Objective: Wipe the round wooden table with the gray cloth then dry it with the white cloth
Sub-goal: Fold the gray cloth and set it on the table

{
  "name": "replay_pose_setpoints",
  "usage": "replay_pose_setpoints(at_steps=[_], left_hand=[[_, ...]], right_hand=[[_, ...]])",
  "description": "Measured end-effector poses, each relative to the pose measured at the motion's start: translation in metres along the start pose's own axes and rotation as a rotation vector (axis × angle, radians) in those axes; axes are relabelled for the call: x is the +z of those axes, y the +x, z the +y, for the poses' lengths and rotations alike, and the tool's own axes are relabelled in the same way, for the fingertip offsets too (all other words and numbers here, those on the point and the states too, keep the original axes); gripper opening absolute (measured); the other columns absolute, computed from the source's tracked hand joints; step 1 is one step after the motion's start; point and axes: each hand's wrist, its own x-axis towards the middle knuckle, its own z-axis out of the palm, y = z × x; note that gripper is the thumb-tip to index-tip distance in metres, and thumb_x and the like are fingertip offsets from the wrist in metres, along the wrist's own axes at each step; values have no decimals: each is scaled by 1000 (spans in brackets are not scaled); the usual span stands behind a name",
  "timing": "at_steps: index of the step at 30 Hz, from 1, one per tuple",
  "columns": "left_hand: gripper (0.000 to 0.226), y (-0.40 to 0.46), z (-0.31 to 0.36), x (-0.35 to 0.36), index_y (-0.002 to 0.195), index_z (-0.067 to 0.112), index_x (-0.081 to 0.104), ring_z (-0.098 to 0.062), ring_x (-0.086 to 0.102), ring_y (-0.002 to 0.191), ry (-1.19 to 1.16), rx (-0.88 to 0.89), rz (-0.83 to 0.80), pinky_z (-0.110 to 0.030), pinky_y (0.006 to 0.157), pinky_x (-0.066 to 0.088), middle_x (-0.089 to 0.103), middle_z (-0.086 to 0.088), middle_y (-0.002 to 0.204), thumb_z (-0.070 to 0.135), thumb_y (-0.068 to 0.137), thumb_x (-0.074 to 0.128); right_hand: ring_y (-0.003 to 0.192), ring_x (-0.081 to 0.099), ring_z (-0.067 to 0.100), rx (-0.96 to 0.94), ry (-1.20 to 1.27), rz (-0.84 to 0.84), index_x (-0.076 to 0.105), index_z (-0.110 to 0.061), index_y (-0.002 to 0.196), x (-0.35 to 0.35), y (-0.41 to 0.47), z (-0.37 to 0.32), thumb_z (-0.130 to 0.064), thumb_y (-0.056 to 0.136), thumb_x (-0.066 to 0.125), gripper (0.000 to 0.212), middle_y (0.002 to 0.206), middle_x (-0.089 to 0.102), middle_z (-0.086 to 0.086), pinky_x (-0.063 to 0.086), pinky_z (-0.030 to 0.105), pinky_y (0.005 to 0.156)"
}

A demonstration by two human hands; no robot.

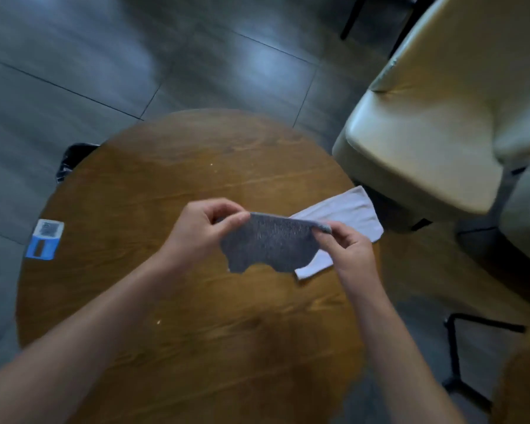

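Note:
The gray cloth [270,244] hangs above the middle of the round wooden table [172,325], stretched between both hands. My left hand [201,231] pinches its upper left corner. My right hand [346,247] pinches its upper right corner. The cloth's lower edge droops unevenly just over the tabletop. The white cloth [346,212] lies flat on the table's right side, partly hidden behind the gray cloth and my right hand.
A blue and white card with a code [45,238] sits at the table's left edge. A cream padded chair [426,139] stands close at the right. A dark bin [74,157] is on the floor beyond the left rim. A black stand [459,356] stands at the lower right.

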Motion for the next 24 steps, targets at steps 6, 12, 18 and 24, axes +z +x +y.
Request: replay_pose_setpoints(at_steps=[6,12,18,24], left_hand=[[8,133,43,8,98,18,78,5,64,73,194,215,161,-15,69,52,74,9,84,24,92,76],[22,206,22,12,95,15,80,-17,71,102,572,440,216,-32,91,56,79,-1,94,37,90,75],[12,198,-78,39,89,20,83,-34,65,124,787,334,60,-51,105,50,80,-3,106,29,83,84],[14,163,-122,45,94,28,84,-38,47,143,945,316,-84,-55,118,34,71,-5,131,39,85,80]], right_hand=[[86,67,3,-220,-72,-44,75,-8,105,-39,141,-40,-5,96,67,13,90,74,-3,53,20,83],[85,69,4,-278,-132,-40,78,-18,99,-41,224,-24,-8,94,71,13,88,77,-6,56,25,86],[106,73,16,-189,-457,-58,82,-19,100,-26,223,73,-11,89,75,15,99,77,-6,54,31,97],[141,49,25,-331,-795,-200,77,-20,113,-28,197,112,-26,87,74,27,135,67,4,39,45,117]])
